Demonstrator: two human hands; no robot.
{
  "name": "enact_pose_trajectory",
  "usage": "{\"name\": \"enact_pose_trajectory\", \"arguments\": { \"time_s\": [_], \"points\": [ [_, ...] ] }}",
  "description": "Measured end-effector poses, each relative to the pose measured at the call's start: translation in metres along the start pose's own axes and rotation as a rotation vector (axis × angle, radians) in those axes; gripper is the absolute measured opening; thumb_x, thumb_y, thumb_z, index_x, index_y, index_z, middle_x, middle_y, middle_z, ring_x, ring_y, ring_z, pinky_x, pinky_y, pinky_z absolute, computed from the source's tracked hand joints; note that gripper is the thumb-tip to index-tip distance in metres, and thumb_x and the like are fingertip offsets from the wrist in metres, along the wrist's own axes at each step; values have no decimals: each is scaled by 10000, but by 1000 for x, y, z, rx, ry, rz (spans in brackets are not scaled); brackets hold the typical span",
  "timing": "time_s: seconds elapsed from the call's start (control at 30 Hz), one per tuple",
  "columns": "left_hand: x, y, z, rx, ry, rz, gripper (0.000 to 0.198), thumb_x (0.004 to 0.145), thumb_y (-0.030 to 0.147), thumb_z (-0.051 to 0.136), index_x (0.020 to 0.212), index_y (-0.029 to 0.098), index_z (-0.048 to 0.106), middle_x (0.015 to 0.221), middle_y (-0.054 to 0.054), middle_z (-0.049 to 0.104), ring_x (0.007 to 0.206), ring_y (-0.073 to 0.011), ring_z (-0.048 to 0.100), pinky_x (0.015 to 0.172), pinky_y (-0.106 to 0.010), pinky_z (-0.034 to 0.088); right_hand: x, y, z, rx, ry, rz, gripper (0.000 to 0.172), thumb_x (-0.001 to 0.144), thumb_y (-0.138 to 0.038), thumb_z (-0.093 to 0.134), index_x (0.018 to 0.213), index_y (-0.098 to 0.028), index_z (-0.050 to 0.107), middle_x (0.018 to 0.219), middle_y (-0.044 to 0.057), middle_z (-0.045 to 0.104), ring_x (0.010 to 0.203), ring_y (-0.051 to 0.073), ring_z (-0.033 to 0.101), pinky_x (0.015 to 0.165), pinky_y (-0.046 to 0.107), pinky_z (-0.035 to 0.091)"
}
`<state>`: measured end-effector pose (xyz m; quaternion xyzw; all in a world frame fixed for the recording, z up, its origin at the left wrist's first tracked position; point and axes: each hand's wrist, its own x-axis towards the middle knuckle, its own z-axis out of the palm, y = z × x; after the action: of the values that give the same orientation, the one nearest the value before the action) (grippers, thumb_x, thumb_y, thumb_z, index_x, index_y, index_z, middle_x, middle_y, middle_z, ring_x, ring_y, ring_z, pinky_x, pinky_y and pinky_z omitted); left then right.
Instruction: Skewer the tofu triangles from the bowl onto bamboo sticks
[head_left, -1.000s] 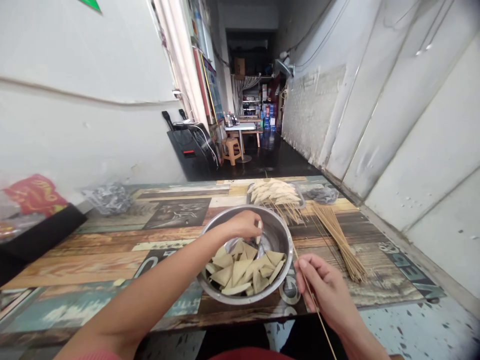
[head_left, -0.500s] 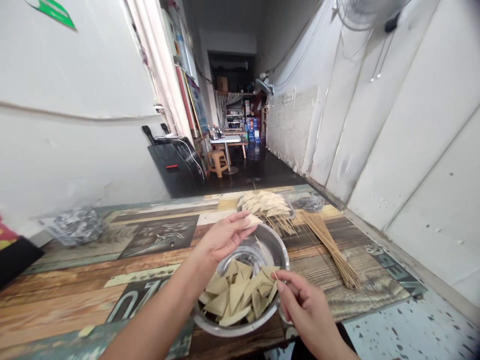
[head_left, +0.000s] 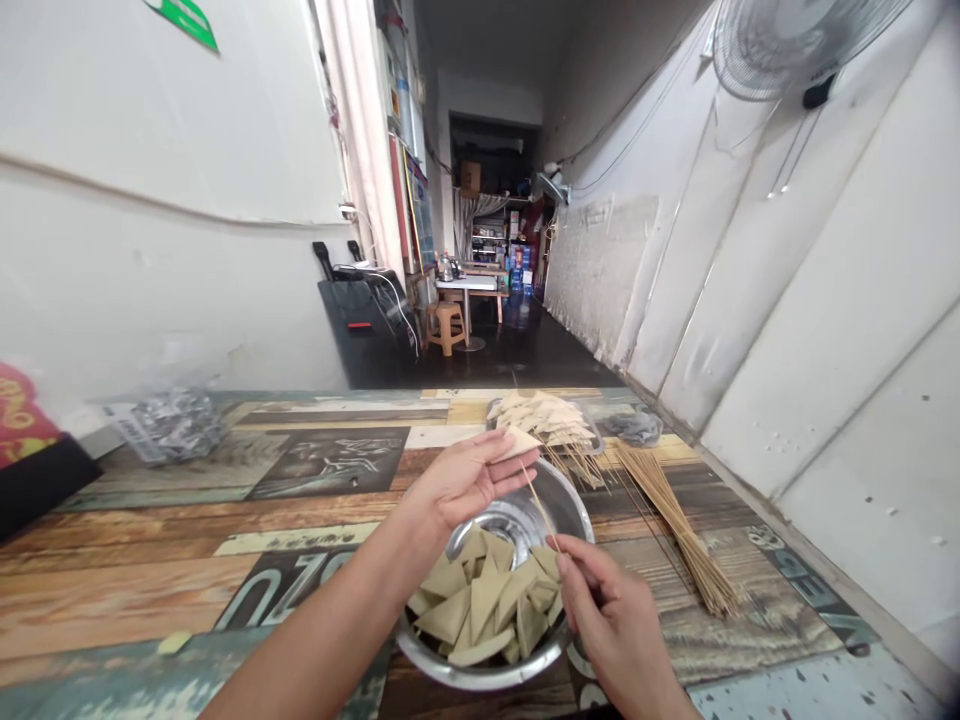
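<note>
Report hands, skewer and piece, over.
Left hand pinching triangle piece above steel bowl. Right hand pinching skewer, tip at the piece. Spare skewer bundle lies on table, apart.

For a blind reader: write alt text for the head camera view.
The left hand holds a tan triangular piece above a metal bowl of similar pieces, while the right hand points a thin skewer at it. Loose skewers and skewered pieces lie beyond on the table.

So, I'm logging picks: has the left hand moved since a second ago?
Yes. The left hand has risen out of the steel bowl and now holds a triangular piece above the bowl's far rim, near the skewer in the right hand.
</note>
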<state>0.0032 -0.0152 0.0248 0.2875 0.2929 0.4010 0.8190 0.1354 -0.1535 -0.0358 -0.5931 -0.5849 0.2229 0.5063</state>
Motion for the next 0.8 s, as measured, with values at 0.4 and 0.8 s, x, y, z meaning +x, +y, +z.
{"name": "enact_pose_trajectory", "arguments": {
  "time_s": [0.4,0.8],
  "points": [
    [-3,-3,5,-30,56,46,114,742,56,578,849,88,554,913,-140,665,936,-273,614,849,-406,498,6,-3,-2,-49,29,-49,269,841,-306,488,1010,-192,665,533,1,539,458,136,509,591,253,486],
    [-4,-2,7,-39,35,38,95,742,45,575,824,86,552,894,-149,667,945,-281,609,836,-411,502,7,-5,-2,-60,56,-67,329,843,-341,464,964,-125,680,490,8,524,415,130,463,420,206,410]
  ]
}}
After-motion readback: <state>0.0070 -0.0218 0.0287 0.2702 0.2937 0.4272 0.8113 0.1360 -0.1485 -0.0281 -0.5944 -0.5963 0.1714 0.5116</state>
